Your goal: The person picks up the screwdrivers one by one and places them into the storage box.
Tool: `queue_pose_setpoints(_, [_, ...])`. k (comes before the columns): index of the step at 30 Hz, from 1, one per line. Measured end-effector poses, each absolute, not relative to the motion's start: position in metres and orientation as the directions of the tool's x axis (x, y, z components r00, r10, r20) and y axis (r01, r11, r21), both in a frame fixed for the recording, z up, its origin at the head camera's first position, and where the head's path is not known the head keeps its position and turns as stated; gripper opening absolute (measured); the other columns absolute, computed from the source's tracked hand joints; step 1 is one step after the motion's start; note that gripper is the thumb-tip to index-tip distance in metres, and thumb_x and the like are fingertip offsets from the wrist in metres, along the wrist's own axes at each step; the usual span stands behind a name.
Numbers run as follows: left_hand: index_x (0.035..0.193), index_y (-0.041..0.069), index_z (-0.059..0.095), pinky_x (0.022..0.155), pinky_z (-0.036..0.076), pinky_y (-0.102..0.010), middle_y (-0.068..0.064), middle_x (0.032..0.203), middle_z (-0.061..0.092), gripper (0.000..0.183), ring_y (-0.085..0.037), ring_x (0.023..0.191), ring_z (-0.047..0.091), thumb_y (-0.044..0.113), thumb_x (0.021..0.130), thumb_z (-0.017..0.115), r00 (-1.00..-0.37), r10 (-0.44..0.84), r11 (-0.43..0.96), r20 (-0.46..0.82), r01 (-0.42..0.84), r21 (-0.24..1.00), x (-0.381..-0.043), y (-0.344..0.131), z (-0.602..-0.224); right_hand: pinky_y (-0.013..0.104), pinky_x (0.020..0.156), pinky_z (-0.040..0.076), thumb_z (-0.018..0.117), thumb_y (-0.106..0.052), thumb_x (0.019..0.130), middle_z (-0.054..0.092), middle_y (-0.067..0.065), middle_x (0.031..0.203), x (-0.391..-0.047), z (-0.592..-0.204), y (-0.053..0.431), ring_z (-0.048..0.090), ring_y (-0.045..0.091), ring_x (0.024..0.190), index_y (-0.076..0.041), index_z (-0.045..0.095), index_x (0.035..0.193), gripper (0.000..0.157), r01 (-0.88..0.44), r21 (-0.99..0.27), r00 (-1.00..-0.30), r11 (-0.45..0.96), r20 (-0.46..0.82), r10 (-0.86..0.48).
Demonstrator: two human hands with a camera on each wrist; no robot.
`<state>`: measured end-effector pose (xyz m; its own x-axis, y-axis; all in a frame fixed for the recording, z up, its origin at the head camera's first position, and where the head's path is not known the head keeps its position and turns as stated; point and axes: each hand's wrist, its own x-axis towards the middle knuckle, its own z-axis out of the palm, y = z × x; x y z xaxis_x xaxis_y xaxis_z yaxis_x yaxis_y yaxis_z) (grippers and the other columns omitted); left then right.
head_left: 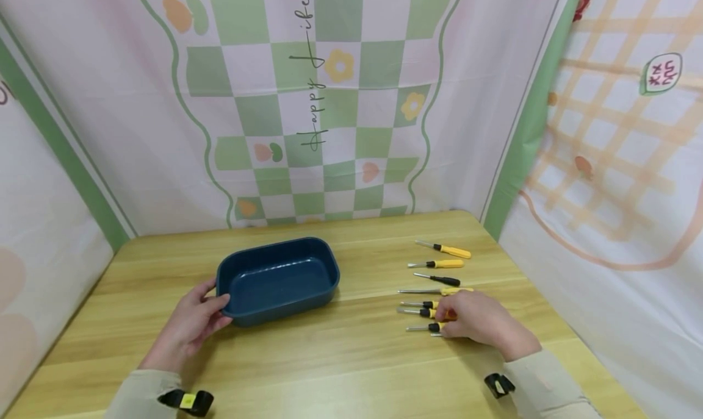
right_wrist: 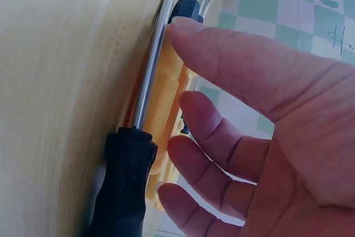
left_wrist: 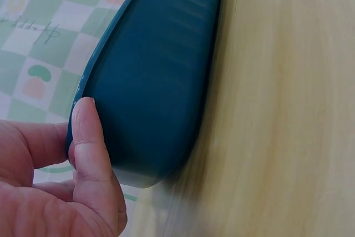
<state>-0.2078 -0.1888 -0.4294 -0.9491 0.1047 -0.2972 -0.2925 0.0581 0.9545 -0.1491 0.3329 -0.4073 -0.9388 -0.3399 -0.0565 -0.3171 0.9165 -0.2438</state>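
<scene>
At the left, a dark blue rectangular box (head_left: 277, 309) sits on the table. My left hand (head_left: 192, 318) pinches its left end, the thumb over the rim and fingers outside; the left wrist view shows this hand (left_wrist: 83, 176) against the box's wall (left_wrist: 150, 81). My right hand (head_left: 483, 321) is over the near end of a row of screwdrivers. In the right wrist view its fingers are loosely bent and apart, with the thumb tip at a yellow-handled screwdriver (right_wrist: 166, 92). Beside that lies a black-handled screwdriver (right_wrist: 125, 176), largely hidden in the head view.
Farther back in the row lie two yellow-handled screwdrivers (head_left: 453, 252) (head_left: 447, 264), a small black-handled screwdriver (head_left: 446, 280) and a long-shafted screwdriver (head_left: 420, 291). Printed cloth (head_left: 340, 114) hangs behind the wooden table (head_left: 329, 370) and at both sides.
</scene>
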Motion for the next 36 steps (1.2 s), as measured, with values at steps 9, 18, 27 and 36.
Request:
queue_pose_setpoints(9, [0.167, 0.006, 0.01, 0.074, 0.061, -0.022, -0.019, 0.127, 0.049, 0.069, -0.011, 0.078, 0.063, 0.015, 0.111, 0.049, -0.951, 0.107, 0.067, -0.29, -0.284, 0.956, -0.207, -0.187, -0.431, 0.032, 0.07, 0.049, 0.086, -0.021, 0.081, 0.066, -0.015, 0.083, -0.149, -0.41, 0.333, 0.053, 0.006, 0.075, -0.025, 0.074, 0.089, 0.014, -0.292, -0.26, -0.944, 0.92, -0.078, -0.321])
queue_pose_setpoints(18, [0.167, 0.005, 0.013, 0.074, 0.061, -0.021, -0.021, 0.128, 0.052, 0.067, -0.012, 0.079, 0.065, 0.014, 0.111, 0.048, -0.955, 0.112, 0.062, -0.276, -0.27, 0.961, -0.206, -0.185, -0.433, 0.032, 0.069, 0.049, 0.085, -0.019, 0.078, 0.065, -0.013, 0.083, -0.151, -0.413, 0.332, 0.052, 0.007, 0.073, -0.024, 0.071, 0.086, 0.016, -0.263, -0.267, -0.951, 0.927, -0.09, -0.296])
queue_pose_setpoints(27, [0.166, 0.003, 0.015, 0.07, 0.061, -0.022, -0.013, 0.114, 0.053, 0.067, -0.011, 0.074, 0.065, 0.011, 0.11, 0.051, -0.957, 0.127, 0.049, -0.26, -0.256, 0.965, -0.203, -0.181, -0.435, 0.031, 0.068, 0.048, 0.083, -0.018, 0.079, 0.063, -0.014, 0.082, -0.152, -0.414, 0.331, 0.05, 0.006, 0.072, -0.024, 0.07, 0.085, 0.016, -0.304, -0.237, -0.94, 0.923, -0.082, -0.331])
queue_pose_setpoints(36, [0.165, 0.001, 0.015, 0.069, 0.061, -0.022, -0.013, 0.111, 0.057, 0.067, -0.012, 0.075, 0.065, 0.011, 0.11, 0.051, -0.955, 0.134, 0.067, -0.264, -0.257, 0.964, -0.2, -0.176, -0.437, 0.032, 0.068, 0.049, 0.083, -0.017, 0.081, 0.062, -0.011, 0.082, -0.152, -0.411, 0.329, 0.05, 0.008, 0.073, -0.022, 0.068, 0.087, 0.016, -0.329, -0.212, -0.937, 0.92, -0.051, -0.346])
